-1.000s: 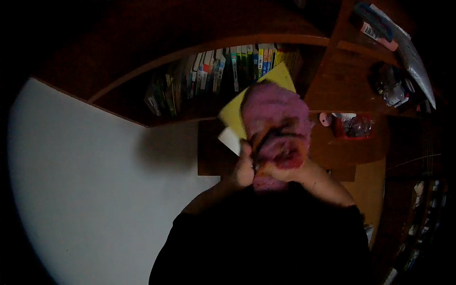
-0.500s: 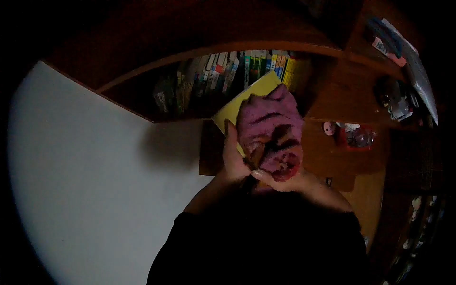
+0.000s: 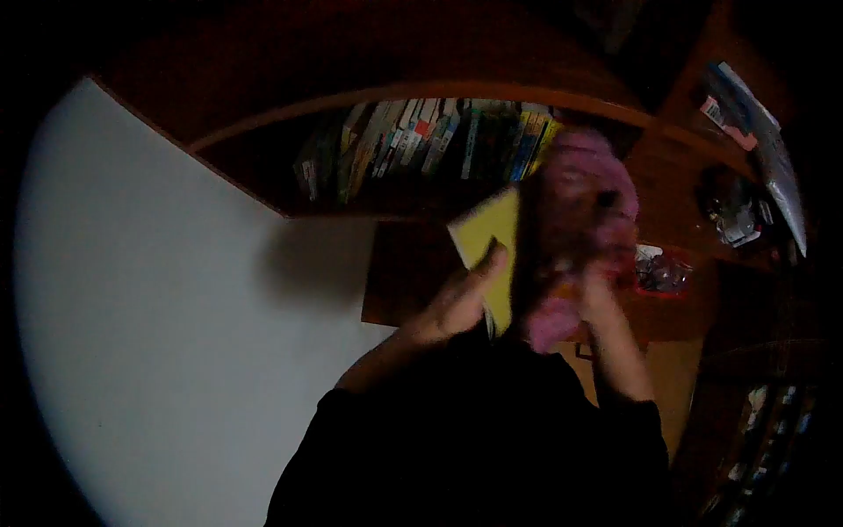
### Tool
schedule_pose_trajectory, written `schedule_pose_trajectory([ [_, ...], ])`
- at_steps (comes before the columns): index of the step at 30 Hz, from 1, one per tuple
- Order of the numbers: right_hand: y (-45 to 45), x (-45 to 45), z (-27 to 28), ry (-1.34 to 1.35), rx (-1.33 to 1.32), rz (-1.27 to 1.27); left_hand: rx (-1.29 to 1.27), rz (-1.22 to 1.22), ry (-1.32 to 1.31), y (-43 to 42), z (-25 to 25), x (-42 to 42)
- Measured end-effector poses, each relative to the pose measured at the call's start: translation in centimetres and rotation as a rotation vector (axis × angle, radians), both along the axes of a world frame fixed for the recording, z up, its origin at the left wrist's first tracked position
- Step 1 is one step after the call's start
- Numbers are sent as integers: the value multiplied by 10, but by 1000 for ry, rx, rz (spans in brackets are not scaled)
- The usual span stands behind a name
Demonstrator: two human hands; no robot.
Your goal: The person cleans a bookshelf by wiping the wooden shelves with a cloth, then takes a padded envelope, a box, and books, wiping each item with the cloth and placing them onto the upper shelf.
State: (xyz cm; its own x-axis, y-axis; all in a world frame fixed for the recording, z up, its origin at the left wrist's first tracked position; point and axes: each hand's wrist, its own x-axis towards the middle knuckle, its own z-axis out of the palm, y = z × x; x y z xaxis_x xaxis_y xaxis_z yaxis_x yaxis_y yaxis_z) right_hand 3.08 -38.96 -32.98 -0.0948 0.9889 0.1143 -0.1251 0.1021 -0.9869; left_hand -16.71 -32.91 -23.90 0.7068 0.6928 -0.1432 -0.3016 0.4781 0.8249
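Note:
In the head view my left hand grips a yellow book by its lower left side, thumb over the cover. Its other fingers are hidden behind the book. My right hand is closed on a pink cloth, bunched up and blurred by motion, with darker red and orange patches low down. The cloth hangs just right of the book, a dark gap between them.
A shelf behind holds a row of several leaning books. At the right are a clear plastic package, dark wrapped items and a red container. A white surface fills the left.
My right hand has moved right and up with the pink cloth, away from the book. My left hand has shifted slightly right with the yellow book, whose cover is now less covered.

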Motion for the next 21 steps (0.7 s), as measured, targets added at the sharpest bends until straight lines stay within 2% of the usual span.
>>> schedule_pose_trajectory([
  [1, 4, -16, 16, -135, 58, -74, 173, 31, 130, -8, 5, 6],
  [2, 7, -31, 32, -272, 108, -155, 398, 60, 138, -6, 6, 6],
  [3, 10, -63, 72, -267, 309, -323, 617, 115, 150, -5, 7, 6],
  [4, 11, -70, 77, -272, 315, -318, 267, 62, 48, -3, 16, 2],
  [7, 9, -77, 88, -361, 407, -252, 207, -11, -26, 6, -3, -6],
  [8, 8, -76, 94, -395, 223, -3, 50, -12, -181, 4, 2, -7],
  [9, 9, -79, 87, -427, 262, 24, -105, -15, -339, 3, 5, -9],
  [11, 11, -87, 79, -488, 344, 76, 702, 98, -252, 12, 11, -23],
  [12, 9, -92, 82, -481, 270, 178, 474, -20, -306, 18, 17, -28],
  [14, 6, -93, 100, -650, 220, 282, -171, -17, -474, 13, 34, -28],
  [15, 7, -92, 96, -656, 228, 283, -163, -16, -480, 13, 42, -28],
  [17, 8, -88, 80, -515, 225, 230, -119, 190, -477, 12, 54, -30],
  [18, 9, -85, 74, -467, 225, 216, -118, 197, -478, 8, 59, -31],
  [20, 13, -76, 69, -779, 401, 80, -51, 322, -332, 1, 65, -31],
  [21, 16, -74, 71, -782, 406, 78, -45, 320, -335, -1, 63, -35],
])
